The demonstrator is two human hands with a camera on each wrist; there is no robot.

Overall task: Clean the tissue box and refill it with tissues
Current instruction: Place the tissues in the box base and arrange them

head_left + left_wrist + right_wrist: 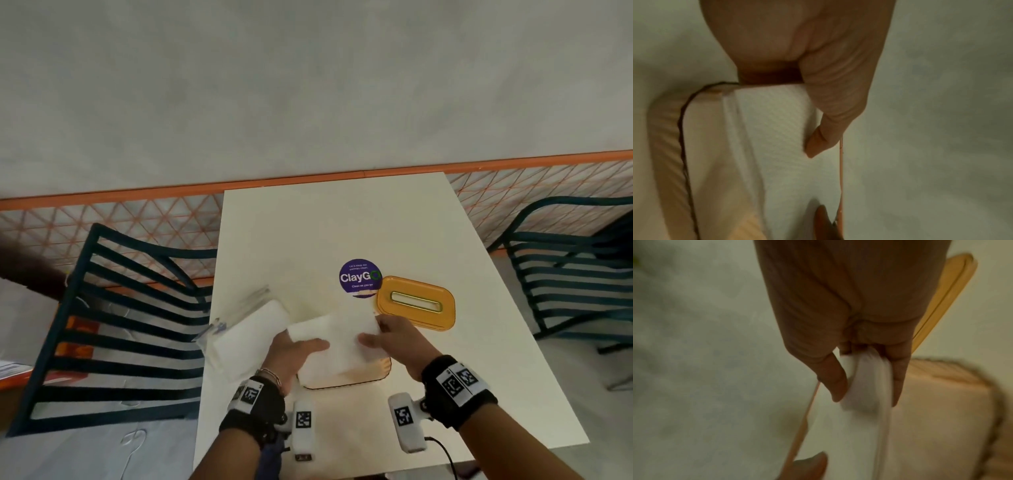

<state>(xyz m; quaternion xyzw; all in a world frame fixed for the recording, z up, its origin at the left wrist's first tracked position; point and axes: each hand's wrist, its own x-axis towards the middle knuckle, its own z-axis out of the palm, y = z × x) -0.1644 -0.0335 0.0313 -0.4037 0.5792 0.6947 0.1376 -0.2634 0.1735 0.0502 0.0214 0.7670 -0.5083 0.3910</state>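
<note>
A white stack of tissues (337,337) is held over the open, pale orange tissue box base (346,375) near the table's front edge. My left hand (308,349) grips the stack's left end, thumb on top and fingers hidden beneath. My right hand (375,334) pinches its right end. In the left wrist view my left hand (812,146) presses its thumb on the textured tissues (777,129) above the box base (663,146). In the right wrist view my right hand (867,394) squeezes the tissues (869,382) between thumb and fingers. The orange slotted lid (416,303) lies flat behind.
A plastic-wrapped tissue pack (246,329) lies at the table's left edge. A purple round sticker (359,278) is on the white table (342,222). Dark slatted chairs stand left (120,325) and right (575,274). The wall runs behind the table.
</note>
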